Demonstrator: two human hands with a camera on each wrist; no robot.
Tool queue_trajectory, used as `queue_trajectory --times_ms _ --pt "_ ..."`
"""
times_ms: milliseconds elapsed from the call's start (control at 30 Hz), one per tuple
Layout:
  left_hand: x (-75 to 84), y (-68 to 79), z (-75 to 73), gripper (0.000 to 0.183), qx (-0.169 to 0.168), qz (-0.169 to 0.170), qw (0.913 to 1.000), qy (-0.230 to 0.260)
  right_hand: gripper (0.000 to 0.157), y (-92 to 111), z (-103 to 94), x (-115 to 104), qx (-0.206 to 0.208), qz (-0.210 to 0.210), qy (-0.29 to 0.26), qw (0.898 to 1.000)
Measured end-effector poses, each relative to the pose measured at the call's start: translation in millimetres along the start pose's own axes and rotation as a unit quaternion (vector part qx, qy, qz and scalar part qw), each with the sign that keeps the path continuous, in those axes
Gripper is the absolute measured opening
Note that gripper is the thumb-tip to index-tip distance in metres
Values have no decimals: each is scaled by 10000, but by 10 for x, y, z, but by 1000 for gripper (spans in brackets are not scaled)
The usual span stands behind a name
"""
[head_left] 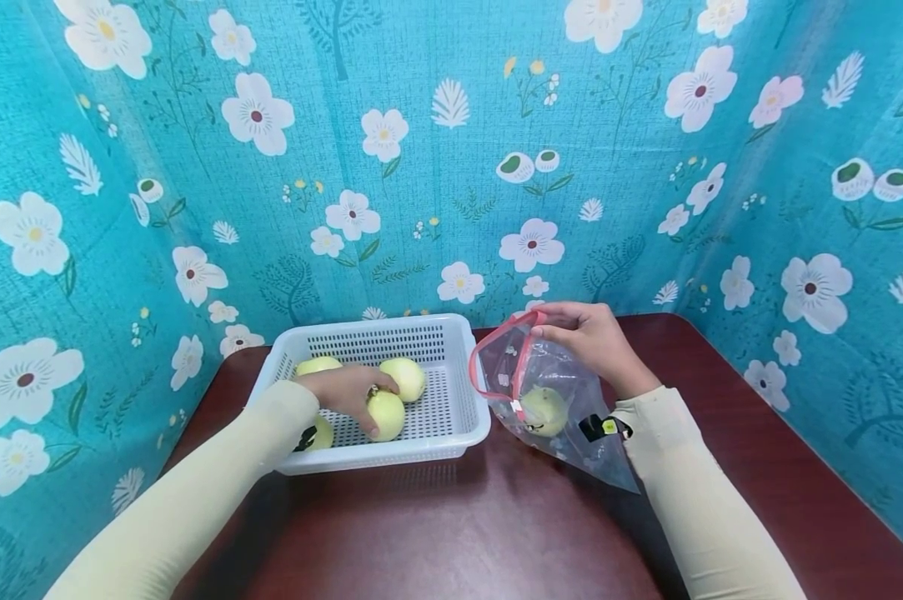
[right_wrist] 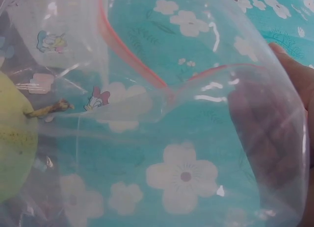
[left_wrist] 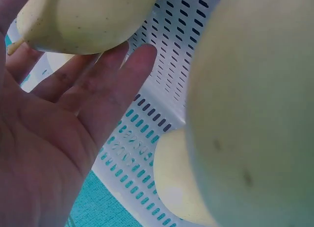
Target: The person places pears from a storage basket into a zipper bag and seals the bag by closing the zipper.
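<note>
My left hand reaches into a white basket and grips a yellow-green pear, thumb on the near side. The left wrist view shows this pear against the fingers, its stem pointing left. More pears lie around the hand: one just behind it, others partly hidden by the hand and sleeve. On the right, my right hand pinches the red-edged mouth of a clear zip bag, which gapes leftward. A pear sits inside the bag; its stem shows in the right wrist view.
Everything stands on a dark red-brown table. The bag is just right of the basket's right wall. Behind and at both sides hangs a turquoise flowered cloth. Small cartoon figures are printed on the bag.
</note>
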State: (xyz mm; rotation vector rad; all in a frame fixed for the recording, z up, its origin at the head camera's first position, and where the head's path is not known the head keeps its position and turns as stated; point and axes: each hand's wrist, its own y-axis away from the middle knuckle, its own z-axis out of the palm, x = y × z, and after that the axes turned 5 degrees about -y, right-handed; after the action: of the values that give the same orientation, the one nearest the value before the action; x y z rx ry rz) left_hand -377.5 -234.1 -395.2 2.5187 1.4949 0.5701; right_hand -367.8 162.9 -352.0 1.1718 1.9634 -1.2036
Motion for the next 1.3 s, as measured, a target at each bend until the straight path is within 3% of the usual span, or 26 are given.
queue_trajectory --times_ms 867,1300 --pt "42 27 -32 66 -155 -2 9996 231 47 16 -8 -61 -106 -60 85 9999" --pt "131 112 -228 66 -166 -86 9998 38 45 4 -6 -82 -45 30 140 9999"
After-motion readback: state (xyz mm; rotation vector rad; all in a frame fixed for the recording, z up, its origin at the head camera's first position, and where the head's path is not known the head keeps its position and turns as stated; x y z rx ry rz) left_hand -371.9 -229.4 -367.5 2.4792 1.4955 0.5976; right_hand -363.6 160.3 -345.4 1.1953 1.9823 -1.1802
